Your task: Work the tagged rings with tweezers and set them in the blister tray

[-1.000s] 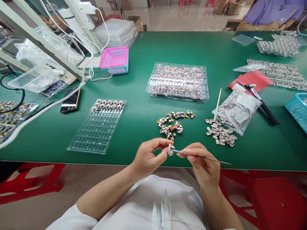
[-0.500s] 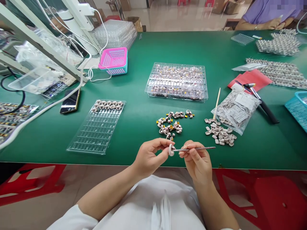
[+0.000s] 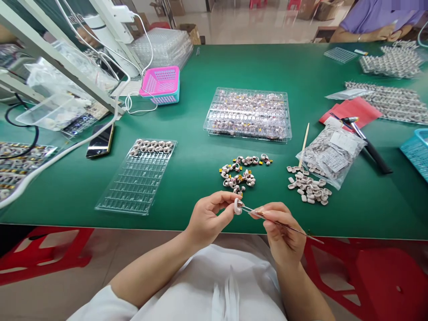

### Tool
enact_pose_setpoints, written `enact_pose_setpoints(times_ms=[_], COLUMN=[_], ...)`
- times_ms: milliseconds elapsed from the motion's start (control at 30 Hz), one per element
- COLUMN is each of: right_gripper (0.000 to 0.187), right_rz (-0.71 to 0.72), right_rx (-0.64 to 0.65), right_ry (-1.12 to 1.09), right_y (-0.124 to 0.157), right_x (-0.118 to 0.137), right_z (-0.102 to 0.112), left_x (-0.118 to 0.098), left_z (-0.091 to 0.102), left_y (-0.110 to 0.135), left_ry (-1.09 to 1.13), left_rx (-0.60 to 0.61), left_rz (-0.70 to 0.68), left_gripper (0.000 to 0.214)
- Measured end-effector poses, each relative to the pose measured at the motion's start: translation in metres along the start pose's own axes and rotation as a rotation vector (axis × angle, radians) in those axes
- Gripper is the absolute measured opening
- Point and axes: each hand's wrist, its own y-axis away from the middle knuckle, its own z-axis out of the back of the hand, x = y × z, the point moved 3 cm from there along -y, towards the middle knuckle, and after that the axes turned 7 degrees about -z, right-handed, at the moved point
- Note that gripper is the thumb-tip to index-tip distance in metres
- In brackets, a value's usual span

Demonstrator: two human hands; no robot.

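Between the thumb and forefinger of my left hand (image 3: 211, 217) is a small beige clip-shaped piece (image 3: 237, 206), held just over the table's near edge. My right hand (image 3: 283, 227) is closed around metal tweezers (image 3: 294, 229), whose tips reach into the piece's opening. Just beyond my hands lies a loose cluster of similar pieces (image 3: 238, 178) with yellow tabs. To the right is a pile of small beige caps (image 3: 310, 189). On the left, a clear compartment tray (image 3: 129, 185) has rows of pieces at its far end.
A lidded clear tray (image 3: 247, 113) full of parts stands mid-table. Rightward lie a wooden stick (image 3: 304, 142), a bag of caps (image 3: 331, 154) and a black-handled hammer (image 3: 374, 154). A phone (image 3: 100, 141) and a pink basket (image 3: 162, 82) are leftward. A person in purple (image 3: 377, 22) sits across.
My right hand has dropped slightly to the right. The tweezers now slope down toward their rear end, with two arms showing apart near the tips. My left hand keeps its hold.
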Motion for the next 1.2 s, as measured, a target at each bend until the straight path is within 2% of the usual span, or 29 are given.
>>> enact_pose_setpoints(times_ms=[333,833,1067,1200], right_gripper=[0.03,0.029,0.021,0.018], right_rz=[0.015,-0.03,-0.111,-0.18], right_rx=[-0.034,-0.041,-0.059,-0.052], right_ry=[0.071,0.028,-0.105,-0.214], right_y=[0.001,0.0,-0.004,-0.007], right_x=[-0.002,-0.007,-0.014,-0.018], right_z=[-0.002,-0.005,-0.007,-0.007], left_x=[-0.001,0.0,-0.002,-0.005], left_z=[0.0,-0.001,-0.001,-0.001], left_y=[0.002,0.001,0.001,0.001], left_ry=[-0.057,-0.089,-0.175,-0.182], left_rx=[-0.003,-0.018,-0.024,-0.021], left_rz=[-0.057,-0.074,-0.16,-0.151], left_gripper=[0.013,0.015,0.014,0.014])
